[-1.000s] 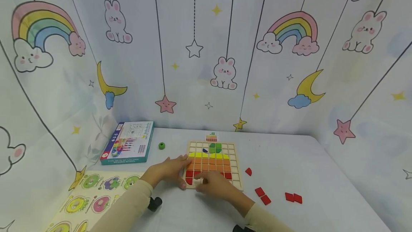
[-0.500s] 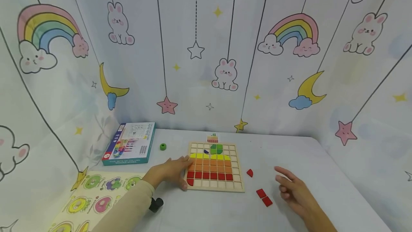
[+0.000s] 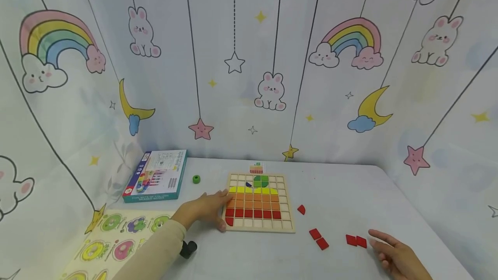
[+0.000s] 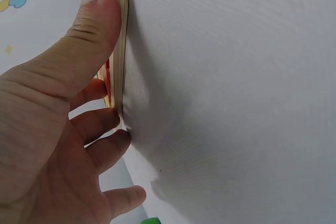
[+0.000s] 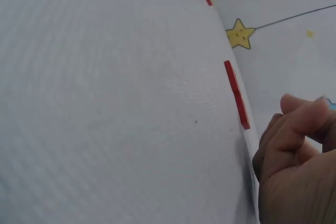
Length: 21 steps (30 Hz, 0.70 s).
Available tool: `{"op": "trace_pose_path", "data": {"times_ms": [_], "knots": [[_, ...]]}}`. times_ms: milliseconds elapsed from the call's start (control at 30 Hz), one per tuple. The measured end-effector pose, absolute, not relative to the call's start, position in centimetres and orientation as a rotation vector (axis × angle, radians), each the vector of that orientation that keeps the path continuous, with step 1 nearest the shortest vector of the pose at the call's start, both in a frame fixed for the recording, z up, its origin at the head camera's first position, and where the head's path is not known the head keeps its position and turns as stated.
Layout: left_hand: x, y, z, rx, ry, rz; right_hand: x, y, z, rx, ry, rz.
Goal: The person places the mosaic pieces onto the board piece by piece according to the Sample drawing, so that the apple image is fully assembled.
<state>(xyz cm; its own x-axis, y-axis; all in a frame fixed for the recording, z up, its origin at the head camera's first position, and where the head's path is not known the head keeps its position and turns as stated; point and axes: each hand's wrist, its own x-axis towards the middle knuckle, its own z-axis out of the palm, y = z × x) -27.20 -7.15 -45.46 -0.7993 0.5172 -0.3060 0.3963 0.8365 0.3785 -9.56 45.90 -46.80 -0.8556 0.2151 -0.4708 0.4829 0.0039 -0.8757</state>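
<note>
A wooden grid board [image 3: 288, 224] lies mid-table in the head view, filled with rows of red, orange and yellow pieces plus green ones and a small blue one. A red quarter-circle piece sits in its front left cell. My left hand [image 3: 206, 211] rests against the board's left edge; in the left wrist view the thumb [image 4: 97, 22] touches the rim and the fingers spread along it. At the right, my right hand [image 3: 398, 254] hovers beside two red square tiles [image 3: 356, 240], fingers loosely bent, nothing seen in them. The right wrist view shows red tiles [image 5: 236, 95] just past the fingertips.
Two more red tiles [image 3: 319, 239] and a red quarter-circle piece [image 3: 301, 209] lie right of the board. Behind it is a small pattern card [image 3: 256, 167]. A green bead [image 3: 196, 179], a boxed set [image 3: 155, 176] and a fruit picture sheet [image 3: 105, 232] are on the left.
My right hand has left the board's front row and moved right across the table to the far pair of red tiles. My left hand has stayed on the board's edge.
</note>
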Motion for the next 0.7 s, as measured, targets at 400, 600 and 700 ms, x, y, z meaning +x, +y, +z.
{"op": "trace_pose_path", "data": {"times_ms": [400, 600, 700], "knots": [[-27.0, -7.3, -45.6, 0.696, 2.616, 0.425, -10.3, 44.8, -47.6, 0.549, 2.671, -1.126], [-27.0, -7.3, -45.4, 0.695, 2.62, 0.416, -10.6, 44.7, -47.2, 0.528, 2.74, -0.999], [-27.1, -7.2, -45.4, 0.694, 2.617, 0.415, -10.6, 44.6, -47.0, 0.526, 2.722, -1.03]]}}
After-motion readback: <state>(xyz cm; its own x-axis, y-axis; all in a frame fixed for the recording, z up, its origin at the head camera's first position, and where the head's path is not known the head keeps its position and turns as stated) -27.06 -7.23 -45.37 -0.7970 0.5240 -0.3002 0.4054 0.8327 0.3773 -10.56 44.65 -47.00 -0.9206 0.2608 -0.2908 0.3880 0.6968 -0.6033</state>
